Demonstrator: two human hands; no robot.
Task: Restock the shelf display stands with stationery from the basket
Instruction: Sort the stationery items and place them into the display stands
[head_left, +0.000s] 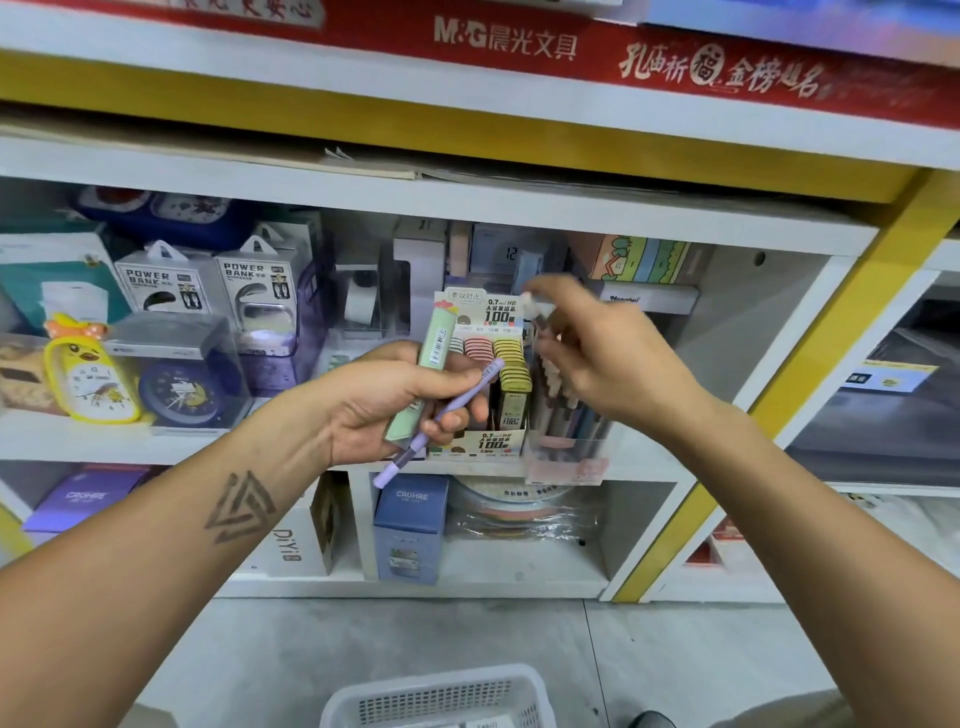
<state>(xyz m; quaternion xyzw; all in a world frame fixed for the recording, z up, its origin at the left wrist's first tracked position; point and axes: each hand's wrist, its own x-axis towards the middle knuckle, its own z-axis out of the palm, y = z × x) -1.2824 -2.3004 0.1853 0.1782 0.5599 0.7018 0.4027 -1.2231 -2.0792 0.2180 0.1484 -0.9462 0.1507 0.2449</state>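
Stationery from the basket is mid-transfer to the shelf: a lilac pen (441, 415) and a pale green flat pack (423, 374) sit together in my left hand (387, 402), whose grip is curled round both, the pen slanting down past the palm with its cap end lowest. My right hand (597, 358) is raised just beside it, its fingers bent over the tops of the pens standing in the clear pen stand (566, 436); something small and white shows at the fingertips, but motion blur keeps me from saying whether that grip holds it or has just let go. Touching the stand's left side is the lead-refill display box (493, 374), its rows of coloured cases facing out. Both stand on the white shelf (649, 457), among power-bank packs (254, 291) and a yellow duck clock (91, 374). The white basket (441, 696) waits on the floor below, its contents mostly out of view. I judge the pen-stocking step is under way; next, the lilac pen needs passing to the right hand and lowering upright into a free gap, without toppling its neighbours.
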